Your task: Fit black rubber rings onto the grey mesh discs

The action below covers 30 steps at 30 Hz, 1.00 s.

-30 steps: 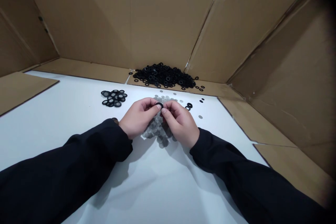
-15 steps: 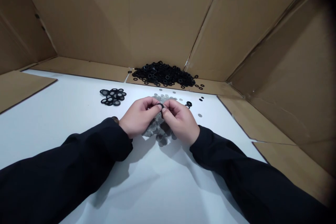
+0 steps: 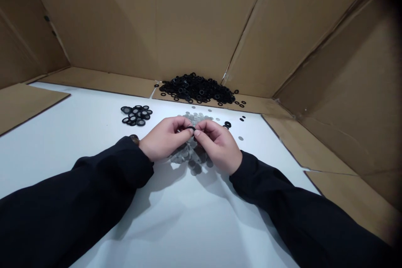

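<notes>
Between my fingertips is a black rubber ring [image 3: 191,127], held above a loose pile of grey mesh discs [image 3: 187,154]. My left hand [image 3: 168,137] pinches the ring from the left, thumb on top. My right hand [image 3: 219,142] grips its right side between thumb and forefinger. Most of the ring is hidden by the fingers, and I cannot tell whether a disc sits in it. To the left lies a small heap of black rings with grey discs inside them [image 3: 137,115].
A large mound of black rings [image 3: 197,88] rests on a cardboard strip at the back. A few loose rings [image 3: 228,124] and a single disc [image 3: 240,138] lie right of my hands. Cardboard walls [image 3: 201,21] surround the white table [image 3: 176,226].
The ring has tilted and now shows more edge-on between my fingers. Both hands keep their pinch, with only slight finger movement. The whole view has shifted a little.
</notes>
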Tool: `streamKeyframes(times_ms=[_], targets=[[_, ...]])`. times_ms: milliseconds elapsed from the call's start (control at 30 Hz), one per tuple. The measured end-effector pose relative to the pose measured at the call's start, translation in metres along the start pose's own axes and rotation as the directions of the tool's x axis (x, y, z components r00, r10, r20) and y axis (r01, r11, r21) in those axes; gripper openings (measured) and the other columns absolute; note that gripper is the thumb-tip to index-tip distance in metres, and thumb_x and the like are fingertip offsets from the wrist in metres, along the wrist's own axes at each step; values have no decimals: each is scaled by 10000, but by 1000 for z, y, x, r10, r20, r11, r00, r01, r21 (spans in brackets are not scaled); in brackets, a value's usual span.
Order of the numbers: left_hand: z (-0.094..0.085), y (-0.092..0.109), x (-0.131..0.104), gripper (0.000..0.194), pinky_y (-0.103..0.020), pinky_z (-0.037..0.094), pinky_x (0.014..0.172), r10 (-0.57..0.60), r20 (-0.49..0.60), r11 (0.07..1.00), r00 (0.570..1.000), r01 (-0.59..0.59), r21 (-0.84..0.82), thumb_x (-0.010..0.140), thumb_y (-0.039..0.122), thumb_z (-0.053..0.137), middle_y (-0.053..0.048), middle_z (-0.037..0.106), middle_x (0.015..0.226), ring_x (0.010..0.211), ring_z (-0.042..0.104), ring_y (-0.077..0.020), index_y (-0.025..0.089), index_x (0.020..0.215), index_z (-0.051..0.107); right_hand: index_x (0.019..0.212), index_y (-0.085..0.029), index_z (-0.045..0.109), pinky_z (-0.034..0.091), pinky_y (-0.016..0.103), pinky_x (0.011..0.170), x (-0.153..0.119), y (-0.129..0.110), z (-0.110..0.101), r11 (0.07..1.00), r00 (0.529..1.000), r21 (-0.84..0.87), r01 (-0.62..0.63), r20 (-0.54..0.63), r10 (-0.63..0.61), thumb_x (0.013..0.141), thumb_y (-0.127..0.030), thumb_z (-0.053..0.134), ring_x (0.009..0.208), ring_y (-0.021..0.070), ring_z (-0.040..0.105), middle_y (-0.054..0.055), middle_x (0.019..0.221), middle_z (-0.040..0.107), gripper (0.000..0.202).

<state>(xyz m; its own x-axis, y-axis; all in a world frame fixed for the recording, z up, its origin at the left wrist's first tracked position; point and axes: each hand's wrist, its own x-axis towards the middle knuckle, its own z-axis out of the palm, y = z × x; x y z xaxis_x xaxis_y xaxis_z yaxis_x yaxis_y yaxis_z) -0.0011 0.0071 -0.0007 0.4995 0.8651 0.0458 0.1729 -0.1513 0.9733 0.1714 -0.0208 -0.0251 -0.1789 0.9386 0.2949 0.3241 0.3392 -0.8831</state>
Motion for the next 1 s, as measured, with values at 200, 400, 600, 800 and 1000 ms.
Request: streamKeyframes(times_ms=[200, 400, 600, 800, 1000], targets=[[5, 0, -1, 137, -205, 372, 531, 70, -107, 998, 992, -69, 7, 823, 288, 553, 24, 522, 687, 590, 444, -86, 156, 791, 565, 804, -208, 488, 347, 244, 529, 2, -3, 4, 995, 1000, -95, 9, -22, -11, 912, -337, 497, 573, 112, 413, -36, 648, 457, 169], [7, -3, -1, 181, -203, 366, 503, 33, -139, 993, 990, -48, -104, 832, 336, 570, 36, 501, 643, 537, 432, -77, 159, 799, 552, 859, -210, 512, 371, 252, 549, 1, -3, 7, 998, 997, -63, -1, -72, -3, 916, -380, 501, 587, 121, 446, -32, 661, 491, 180], [7, -2, -3, 161, -201, 354, 500, 9, -98, 999, 995, -14, -49, 814, 316, 586, 29, 499, 650, 550, 432, -79, 160, 783, 557, 877, -205, 528, 380, 251, 547, 1, -2, 7, 998, 995, -69, 0, -96, -6, 913, -378, 505, 577, 120, 457, -20, 686, 524, 178], [6, 0, -3, 129, -200, 347, 502, 22, -138, 998, 990, -30, -54, 794, 284, 599, 39, 502, 637, 537, 426, -76, 158, 781, 573, 829, -203, 528, 374, 257, 557, 2, -7, 4, 978, 995, -205, 41, -78, -58, 901, -329, 503, 569, 122, 453, -22, 651, 504, 147], [7, 2, -3, 145, -201, 372, 546, 2, -150, 990, 989, -24, -140, 804, 294, 601, 30, 527, 694, 584, 450, -79, 155, 809, 561, 787, -204, 501, 352, 252, 536, 2, -11, 5, 965, 991, -249, 82, -86, -106, 881, -265, 506, 556, 115, 429, -32, 635, 474, 111]])
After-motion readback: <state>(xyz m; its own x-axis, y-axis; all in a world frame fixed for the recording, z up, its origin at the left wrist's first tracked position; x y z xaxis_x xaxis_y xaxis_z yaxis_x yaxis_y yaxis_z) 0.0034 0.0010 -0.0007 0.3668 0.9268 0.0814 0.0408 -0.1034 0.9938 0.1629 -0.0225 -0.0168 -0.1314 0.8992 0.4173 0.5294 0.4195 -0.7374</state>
